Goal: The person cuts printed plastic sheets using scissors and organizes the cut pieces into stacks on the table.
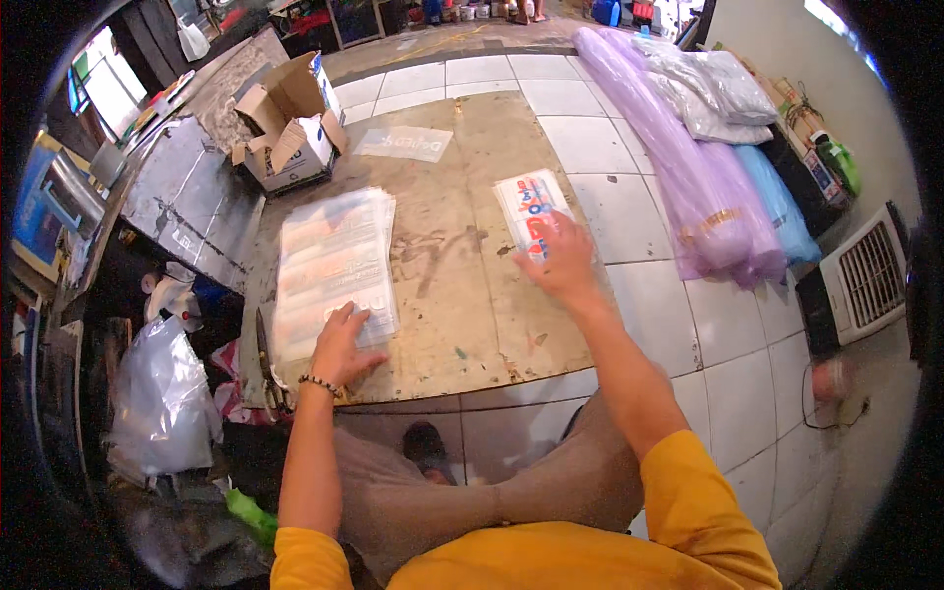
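Observation:
My left hand [344, 346], with a dark beaded bracelet at the wrist, rests its spread fingers on the near edge of a stack of clear printed plastic sheets [336, 261]. Toward the right side of the worn wooden board [442, 285], my right hand [560, 261] lies on a smaller stack of white plastic bags [523, 200] with red and blue print. Its fingers are apart and cover the near part of that stack. Farther off on the board lies a single translucent printed sheet [405, 144].
An opened cardboard box [295, 147] stands at the board's far left. Scissors [267, 359] lie by the left edge. Clear plastic bags [167, 393] sit at lower left. Long purple plastic-wrapped rolls [678, 157] and a white-grilled appliance [860, 280] are on the right over the tiled floor [629, 305].

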The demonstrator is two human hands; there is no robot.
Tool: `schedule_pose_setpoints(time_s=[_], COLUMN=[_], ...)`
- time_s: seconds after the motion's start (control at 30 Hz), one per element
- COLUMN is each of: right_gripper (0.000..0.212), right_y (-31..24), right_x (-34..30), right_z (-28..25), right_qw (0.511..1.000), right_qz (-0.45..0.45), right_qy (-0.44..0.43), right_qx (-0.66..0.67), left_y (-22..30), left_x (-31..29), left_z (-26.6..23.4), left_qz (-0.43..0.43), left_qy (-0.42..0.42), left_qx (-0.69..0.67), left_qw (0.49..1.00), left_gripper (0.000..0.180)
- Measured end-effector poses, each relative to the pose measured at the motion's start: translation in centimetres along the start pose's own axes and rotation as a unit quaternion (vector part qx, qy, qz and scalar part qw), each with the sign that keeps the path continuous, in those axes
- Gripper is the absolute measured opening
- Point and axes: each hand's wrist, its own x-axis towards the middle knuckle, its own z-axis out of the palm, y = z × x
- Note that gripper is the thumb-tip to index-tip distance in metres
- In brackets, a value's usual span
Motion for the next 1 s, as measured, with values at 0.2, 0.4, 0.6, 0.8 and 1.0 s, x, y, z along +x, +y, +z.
schedule_pose_setpoints(time_s=[0.2, 0.4, 0.6, 0.8, 1.0], right_gripper=[0.069, 0.070, 0.062, 0.044, 0.050], right_y=[-0.9, 1.7, 0.5, -4.3, -15.4], right_x=[0.2, 0.2, 0.0, -1.9, -4.1], right_z=[1.9, 2.4, 2.5, 1.5, 5.1], right_qw=[0.989, 0.985, 0.988, 0.981, 0.932], right_qz=[0.093, 0.122, 0.122, -0.032, -0.197], right_qy=[-0.057, -0.051, -0.004, -0.105, -0.194], right_qx=[-0.100, -0.112, -0.098, 0.160, 0.236], left_y=[-1.1, 1.6, 0.8, -0.2, -2.8], left_x=[0.1, -0.2, -0.8, -0.6, -2.4], left_z=[0.4, -1.9, -2.0, -2.4, -0.7], left_qz=[-0.053, -0.067, -0.050, -0.022, 0.019], left_qy=[0.029, 0.010, 0.017, -0.025, 0.107], left_qx=[-0.012, -0.036, 0.016, 0.055, 0.002], left_qw=[0.998, 0.997, 0.998, 0.998, 0.994], left_gripper=[0.070, 0.053, 0.046, 0.049, 0.051])
